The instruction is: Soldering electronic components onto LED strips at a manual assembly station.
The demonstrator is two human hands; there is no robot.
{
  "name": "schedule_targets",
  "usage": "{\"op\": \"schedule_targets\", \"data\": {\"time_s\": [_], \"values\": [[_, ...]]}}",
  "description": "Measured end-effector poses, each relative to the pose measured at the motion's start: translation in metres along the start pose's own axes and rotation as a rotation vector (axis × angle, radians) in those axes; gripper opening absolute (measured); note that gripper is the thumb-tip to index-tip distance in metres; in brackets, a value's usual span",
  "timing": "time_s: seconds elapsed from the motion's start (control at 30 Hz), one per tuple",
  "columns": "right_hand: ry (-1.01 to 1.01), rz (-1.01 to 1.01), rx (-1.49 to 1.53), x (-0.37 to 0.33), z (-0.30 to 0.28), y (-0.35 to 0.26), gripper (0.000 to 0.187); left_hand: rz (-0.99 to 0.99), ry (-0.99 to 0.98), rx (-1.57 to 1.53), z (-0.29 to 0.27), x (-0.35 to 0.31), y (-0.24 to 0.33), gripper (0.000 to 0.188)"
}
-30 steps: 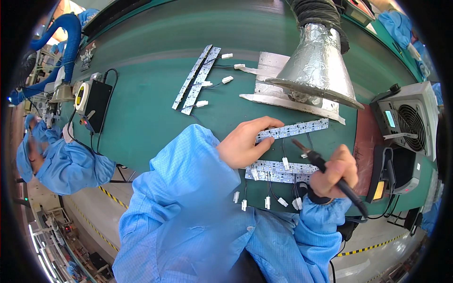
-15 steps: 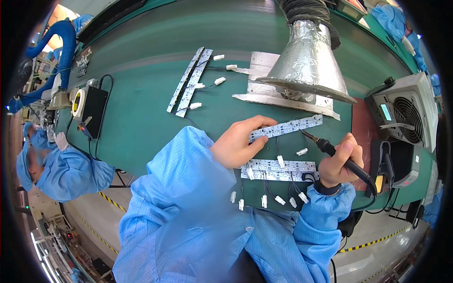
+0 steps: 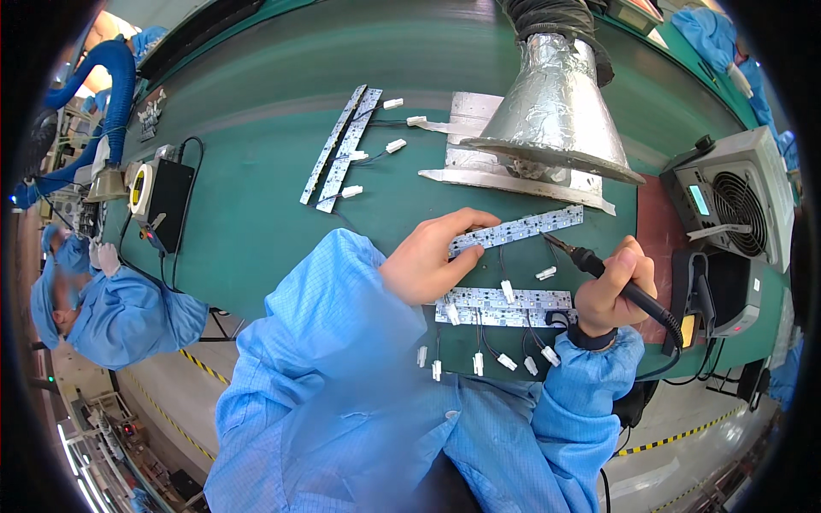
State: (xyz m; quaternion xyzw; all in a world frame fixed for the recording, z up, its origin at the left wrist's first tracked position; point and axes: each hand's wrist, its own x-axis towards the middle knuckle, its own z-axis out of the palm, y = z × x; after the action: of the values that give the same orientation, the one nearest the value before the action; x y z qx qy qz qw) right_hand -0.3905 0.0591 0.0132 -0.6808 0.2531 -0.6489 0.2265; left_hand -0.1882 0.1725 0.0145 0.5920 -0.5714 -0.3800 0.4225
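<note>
My left hand [image 3: 434, 259] pinches the left end of a long white circuit board strip [image 3: 523, 227] between thumb and fingers. Closed around the handle of a soldering iron [image 3: 590, 262], my right hand [image 3: 615, 291] is at the strip's right side. The iron's tip is at the strip's lower edge; whether it touches cannot be made out. A wire with a white connector [image 3: 507, 291] hangs from the strip, and another white connector [image 3: 546, 274] lies below its right part. Nearer me lie more circuit board strips [image 3: 547, 299] with several wired connectors.
Two circuit board strips [image 3: 344, 162] with wired connectors lie at the far left. A foil-covered fume hood [image 3: 558, 111] hangs over a metal plate [image 3: 466, 107]. At right stand a grey fan unit [image 3: 727, 205] and an iron holder [image 3: 691, 295]; a black box [image 3: 164, 201] sits left.
Both hands, the strip and the iron hold nearly the same places. The whole view has shifted very slightly.
</note>
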Motion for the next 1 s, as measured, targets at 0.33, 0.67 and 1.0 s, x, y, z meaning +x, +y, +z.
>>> {"op": "schedule_targets", "data": {"time_s": [0.33, 0.67, 1.0], "values": [[0.014, -0.057, -0.007, 0.001, 0.000, 0.004, 0.035, -0.011, -0.003, -0.001, -0.001, 0.000, 0.002, 0.035], [0.332, 0.151, -0.180, 0.024, -0.024, 0.015, 0.039, 0.015, 0.005, 0.018, 0.001, -0.001, 0.000, 0.036], [0.224, 0.158, -0.187, 0.019, -0.023, 0.024, 0.038, -0.010, -0.012, 0.016, 0.000, 0.001, 0.001, 0.036]]}}
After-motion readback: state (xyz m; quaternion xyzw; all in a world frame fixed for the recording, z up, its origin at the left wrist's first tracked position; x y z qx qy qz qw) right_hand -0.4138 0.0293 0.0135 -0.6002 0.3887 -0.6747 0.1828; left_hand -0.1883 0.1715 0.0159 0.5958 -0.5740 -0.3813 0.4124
